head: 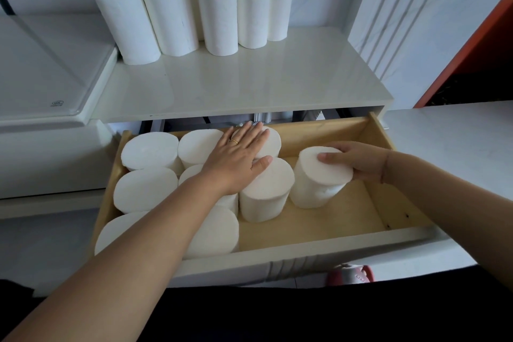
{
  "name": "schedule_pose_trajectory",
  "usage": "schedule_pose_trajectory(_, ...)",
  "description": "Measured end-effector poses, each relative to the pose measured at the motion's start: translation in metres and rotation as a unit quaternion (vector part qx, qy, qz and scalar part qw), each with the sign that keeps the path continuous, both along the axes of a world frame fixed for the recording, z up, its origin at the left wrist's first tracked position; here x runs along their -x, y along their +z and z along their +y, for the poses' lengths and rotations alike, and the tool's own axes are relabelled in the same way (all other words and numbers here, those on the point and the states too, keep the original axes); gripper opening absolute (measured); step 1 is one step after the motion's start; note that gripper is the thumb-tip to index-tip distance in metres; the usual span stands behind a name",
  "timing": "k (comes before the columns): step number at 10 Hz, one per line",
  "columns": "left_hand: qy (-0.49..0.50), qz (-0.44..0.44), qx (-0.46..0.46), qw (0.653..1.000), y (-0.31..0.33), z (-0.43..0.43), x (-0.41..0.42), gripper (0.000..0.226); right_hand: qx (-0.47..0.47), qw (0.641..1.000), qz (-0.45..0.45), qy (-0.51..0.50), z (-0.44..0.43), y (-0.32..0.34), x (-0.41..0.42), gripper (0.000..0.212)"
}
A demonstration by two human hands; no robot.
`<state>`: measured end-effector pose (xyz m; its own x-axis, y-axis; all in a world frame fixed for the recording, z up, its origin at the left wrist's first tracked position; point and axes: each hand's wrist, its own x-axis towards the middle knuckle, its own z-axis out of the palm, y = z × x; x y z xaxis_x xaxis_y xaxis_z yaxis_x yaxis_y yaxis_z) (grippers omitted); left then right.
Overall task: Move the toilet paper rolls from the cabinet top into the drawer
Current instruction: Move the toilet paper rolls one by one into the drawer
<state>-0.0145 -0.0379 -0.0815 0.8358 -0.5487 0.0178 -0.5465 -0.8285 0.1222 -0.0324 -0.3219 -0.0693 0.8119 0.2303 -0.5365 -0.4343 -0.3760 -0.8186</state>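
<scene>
The left hand (238, 153) lies flat, fingers straight, on rolls (150, 153) packed against the drawer's (394, 219) left side, while the right hand (358, 161) grips a tilted roll (319, 178) mid-drawer.

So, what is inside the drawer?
Toilet paper rolls stand in its left half; the right hand holds one more roll. The left hand and arm cover some, so the count is unclear.

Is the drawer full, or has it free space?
The drawer is partly full: rolls pack its left side; bare wooden floor shows at right, around the roll the right hand grips.
</scene>
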Motion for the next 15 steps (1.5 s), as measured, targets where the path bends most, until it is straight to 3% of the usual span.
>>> schedule_pose_trajectory(3, 0.000, 0.005, -0.002, 1.000, 0.002, 0.000, 0.002, 0.061, -0.009, 0.993, 0.074, 0.093, 0.020, 0.006, 0.042, 0.044)
schedule_pose_trajectory(5, 0.003, 0.002, -0.003, 1.000, 0.003, 0.000, 0.002, 0.061, -0.003, 0.988, 0.106, 0.115, 0.047, 0.003, 0.055, 0.052)
schedule_pose_trajectory(6, 0.003, 0.002, -0.002, 1.000, 0.003, 0.000, 0.003, 0.061, -0.006, 0.987, 0.119, 0.106, 0.054, 0.000, 0.056, 0.041)
schedule_pose_trajectory(7, 0.003, 0.003, -0.001, 1.000, 0.004, 0.000, 0.004, 0.060, 0.000, 0.981, 0.172, 0.087, 0.046, 0.004, 0.055, 0.061)
schedule_pose_trajectory(8, 0.003, 0.006, -0.002, 1.000, 0.004, 0.000, 0.004, 0.061, 0.029, 0.967, 0.228, 0.110, 0.035, 0.013, 0.057, 0.064)
schedule_pose_trajectory(10, 0.005, 0.007, -0.002, 1.000, 0.004, -0.001, 0.004, 0.060, -0.012, 0.970, 0.222, 0.097, 0.051, 0.011, 0.066, 0.042)
schedule_pose_trajectory(12, 0.004, 0.006, 0.003, 1.000, 0.004, -0.001, 0.004, 0.060, -0.022, 0.967, 0.228, 0.109, 0.075, 0.008, 0.068, 0.062)
schedule_pose_trajectory(15, 0.003, -0.003, 0.010, 1.000, 0.002, -0.001, 0.003, 0.060, -0.032, 0.968, 0.222, 0.116, 0.094, 0.001, 0.063, 0.054)
